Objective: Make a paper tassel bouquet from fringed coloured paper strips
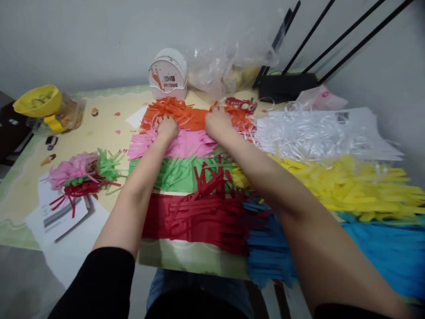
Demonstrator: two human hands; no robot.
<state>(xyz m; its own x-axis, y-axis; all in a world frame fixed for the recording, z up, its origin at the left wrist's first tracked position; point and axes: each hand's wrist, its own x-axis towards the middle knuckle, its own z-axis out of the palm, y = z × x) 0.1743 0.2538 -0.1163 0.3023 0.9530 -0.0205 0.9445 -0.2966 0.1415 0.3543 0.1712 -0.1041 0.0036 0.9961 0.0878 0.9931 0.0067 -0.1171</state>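
Orange fringed tissue paper (195, 118) lies at the back of a row of coloured fringed sheets. My left hand (168, 127) rests at its front left edge, fingers curled on the strips. Further right, my right hand (218, 120) is closed on the same orange paper, its fingertips partly hidden. Just in front lies pink fringed tissue paper (189, 141), then green fringed tissue paper (179, 173). Red fringed tissue paper (199, 219) is nearest my body, its loose strips overlapping the green.
White shreds (299, 133), yellow fringe (352, 181) and blue fringe (385, 252) cover the right side. Mixed fringe bundles (79, 173) lie left on papers. Behind stand a router (285, 86), a white container (168, 75) and a plastic bag (219, 66); a yellow bowl (38, 104) is far left.
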